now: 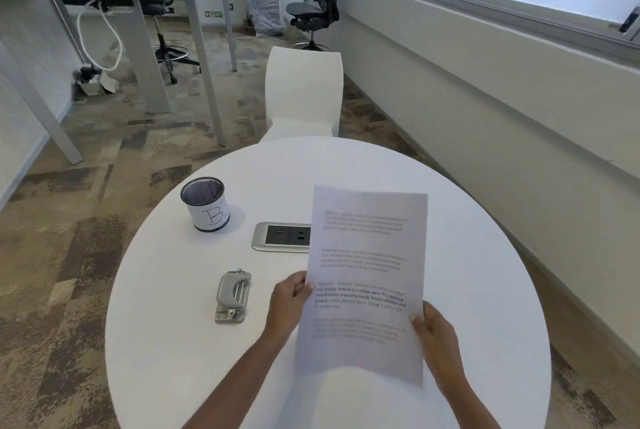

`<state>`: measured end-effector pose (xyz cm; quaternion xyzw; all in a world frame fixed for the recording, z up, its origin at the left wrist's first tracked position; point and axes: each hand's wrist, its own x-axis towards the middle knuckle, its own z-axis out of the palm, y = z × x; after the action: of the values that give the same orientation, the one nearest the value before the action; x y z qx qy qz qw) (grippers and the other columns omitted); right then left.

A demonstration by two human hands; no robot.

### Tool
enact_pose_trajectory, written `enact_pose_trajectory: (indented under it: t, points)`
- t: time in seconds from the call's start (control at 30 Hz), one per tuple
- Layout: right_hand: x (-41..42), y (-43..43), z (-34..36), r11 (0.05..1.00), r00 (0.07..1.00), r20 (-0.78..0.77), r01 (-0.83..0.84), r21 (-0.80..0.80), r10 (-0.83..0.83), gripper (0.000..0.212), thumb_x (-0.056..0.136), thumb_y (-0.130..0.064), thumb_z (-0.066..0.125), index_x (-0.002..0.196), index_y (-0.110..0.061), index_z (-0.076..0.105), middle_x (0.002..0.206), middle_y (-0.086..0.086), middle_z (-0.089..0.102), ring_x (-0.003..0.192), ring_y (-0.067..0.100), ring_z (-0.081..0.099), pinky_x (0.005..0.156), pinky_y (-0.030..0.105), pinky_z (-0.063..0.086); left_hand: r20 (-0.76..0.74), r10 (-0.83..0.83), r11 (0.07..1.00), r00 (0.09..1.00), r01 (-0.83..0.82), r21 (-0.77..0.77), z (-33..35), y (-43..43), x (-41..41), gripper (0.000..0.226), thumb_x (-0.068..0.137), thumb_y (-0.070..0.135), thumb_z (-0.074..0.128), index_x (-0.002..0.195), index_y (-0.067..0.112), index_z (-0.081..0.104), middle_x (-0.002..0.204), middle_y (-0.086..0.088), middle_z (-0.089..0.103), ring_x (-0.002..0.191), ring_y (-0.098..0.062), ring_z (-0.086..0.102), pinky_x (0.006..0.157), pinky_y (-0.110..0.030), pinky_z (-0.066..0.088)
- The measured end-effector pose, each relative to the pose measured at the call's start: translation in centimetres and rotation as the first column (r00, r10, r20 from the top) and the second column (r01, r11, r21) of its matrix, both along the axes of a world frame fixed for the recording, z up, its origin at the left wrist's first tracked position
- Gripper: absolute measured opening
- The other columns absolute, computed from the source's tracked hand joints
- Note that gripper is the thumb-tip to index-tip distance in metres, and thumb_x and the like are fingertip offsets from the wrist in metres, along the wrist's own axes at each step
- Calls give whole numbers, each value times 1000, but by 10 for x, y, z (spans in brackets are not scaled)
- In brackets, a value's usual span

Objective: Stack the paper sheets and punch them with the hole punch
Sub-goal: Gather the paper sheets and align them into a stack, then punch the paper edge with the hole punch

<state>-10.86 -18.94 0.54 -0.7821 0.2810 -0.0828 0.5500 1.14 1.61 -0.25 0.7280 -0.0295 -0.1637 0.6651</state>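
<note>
The printed paper sheets [367, 276] are held up above the round white table [173, 342], text facing me. My left hand [289, 304] pinches their left edge and my right hand [434, 335] grips their right edge. How many sheets are in the bundle I cannot tell. A grey metal hole punch [232, 295] lies flat on the table, just left of my left hand and apart from it.
A mesh pen cup [206, 203] labelled "B" stands at the table's back left. A silver power socket panel [282, 236] is set in the tabletop, partly hidden by the sheets. A white chair [304, 92] stands behind the table.
</note>
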Motion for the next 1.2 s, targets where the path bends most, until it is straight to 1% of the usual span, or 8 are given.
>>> enact_pose_trajectory:
  t: [0.13,0.27,0.47,0.63,0.77,0.97,1.07,1.2]
  points:
    - [9,4,7,998,991,117,59,38,-63,33,91,-2,48,88,-33,59,90,-5,70,87,13,64,70,25,47,133,2,999,991,5,-53,13,-2,12,30,92,1,50,94,27,66,76,21,74,70,3,67,68,-16,54]
    - [13,6,0,998,991,124,46,41,-51,26,92,-3,48,104,-23,58,101,1,67,96,20,61,82,31,44,141,8,999,990,-1,-46,8,2,12,25,92,0,51,96,20,65,93,1,70,82,-17,64,80,-33,52]
    - [13,7,-7,996,987,145,62,62,-71,17,95,-10,43,100,-18,57,102,9,67,99,30,61,89,48,49,80,6,999,997,-2,-51,-4,8,3,32,92,1,50,87,29,65,91,7,69,84,-17,63,70,-11,53]
    - [13,0,-5,996,988,147,43,74,-53,20,94,-9,46,91,-21,61,90,3,71,80,24,64,68,36,50,61,-46,997,997,49,-57,0,16,7,19,93,6,50,93,16,65,93,-8,69,82,-20,62,79,-34,50]
    - [11,-3,-4,975,997,64,34,220,-49,23,93,-4,46,95,-19,63,87,2,73,75,22,66,64,30,55,-23,62,997,998,-63,-43,8,27,16,17,95,4,46,102,2,61,81,-2,66,73,-14,61,66,-20,49]
    - [5,-4,-16,947,991,-104,115,300,-87,25,92,3,44,106,-10,59,95,14,66,81,29,61,66,35,48,200,309,746,930,-368,555,1,62,32,30,88,9,53,118,7,58,121,-19,57,113,-34,53,92,-40,44]
    - [0,-5,-24,939,980,-176,143,312,-91,26,91,3,43,109,-8,59,97,17,66,86,30,59,73,38,45,76,325,642,943,-279,715,-7,79,41,44,88,18,55,130,7,46,130,-23,47,120,-39,45,95,-45,40]
    - [-5,-5,-28,936,966,-246,154,316,-76,29,91,1,43,113,-8,59,105,23,66,90,29,57,77,38,38,-111,350,691,930,-176,702,-21,96,53,35,86,16,55,114,-4,58,119,-29,55,112,-40,52,94,-41,42]
